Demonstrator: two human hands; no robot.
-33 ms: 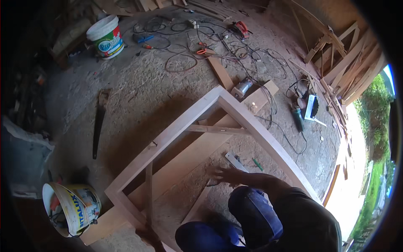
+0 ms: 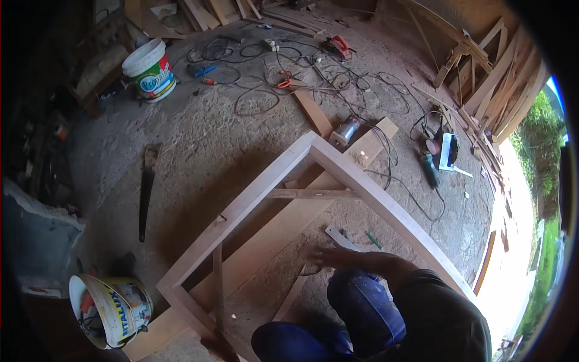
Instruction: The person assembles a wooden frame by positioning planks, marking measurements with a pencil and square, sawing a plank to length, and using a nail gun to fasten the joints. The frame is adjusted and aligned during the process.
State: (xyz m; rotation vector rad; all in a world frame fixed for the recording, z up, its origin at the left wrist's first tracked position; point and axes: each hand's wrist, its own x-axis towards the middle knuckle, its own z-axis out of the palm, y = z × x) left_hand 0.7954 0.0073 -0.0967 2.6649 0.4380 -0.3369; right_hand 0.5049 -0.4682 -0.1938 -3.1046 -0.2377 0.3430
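Down on the dusty floor (image 2: pixel 199 145), a large wooden frame (image 2: pixel 338 166) lies flat over a broad plank (image 2: pixel 283 232). Inside the frame, the right hand (image 2: pixel 325 256) reaches out with fingers spread low over the ground, gripping nothing, just beside a flat metal ruler (image 2: pixel 341 237) and a green pencil (image 2: pixel 374 240). Whether the left hand is open cannot be told; it is out of sight. A handsaw (image 2: pixel 146 193) lies well apart.

left hand (image 2: pixel 329 258) blurred, fingers indistinct, right hand out of sight
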